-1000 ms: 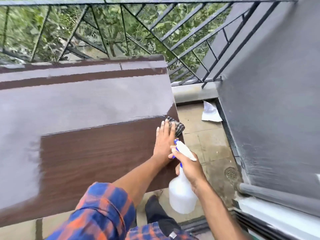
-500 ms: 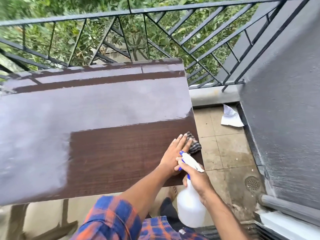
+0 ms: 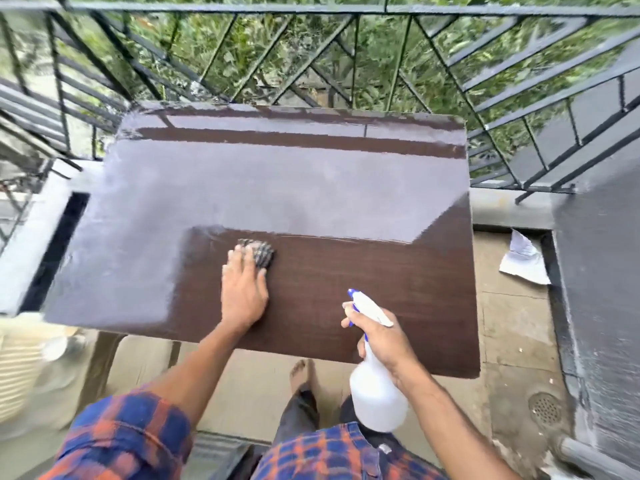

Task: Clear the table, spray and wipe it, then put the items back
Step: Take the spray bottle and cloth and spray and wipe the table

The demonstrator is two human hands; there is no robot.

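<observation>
Black metal railing (image 3: 311, 8) runs across the far side and down both sides, with green leaves behind it. The brown wood-grain tabletop (image 3: 346, 188) fills the middle of the view, its far edge near the railing. A pale grey sheen covers its far and left parts, and the near right part shows dark grain. Nothing stands on it but the cloth and your left hand. A grey wall (image 3: 602, 271) is on the right, with tiled floor (image 3: 512, 323) between it and the tabletop. Your plaid sleeve (image 3: 128, 434), blue and orange, is at the bottom left. There is something pale and ribbed at the left edge, too blurred to name.

The white spray bottle (image 3: 377, 400) hangs off the near edge of the tabletop, right of centre, body tilted over the floor. Its white and blue head sits above the tabletop and points away from you. Your right hand (image 3: 381, 337) is wrapped round the bottle's neck, with a finger at the blue trigger. Your left hand (image 3: 244, 289) lies flat on the tabletop with fingers straight, pressing down on the cloth. The two hands are well apart.

A crumpled white paper (image 3: 523, 261) lies on the floor by the wall. Your bare foot (image 3: 299, 374) shows under the near edge. The checked cloth (image 3: 261, 252) is bunched under your left fingertips, at the border of the sheen and the dark patch. A round drain (image 3: 544, 408) is set in the floor at the lower right.
</observation>
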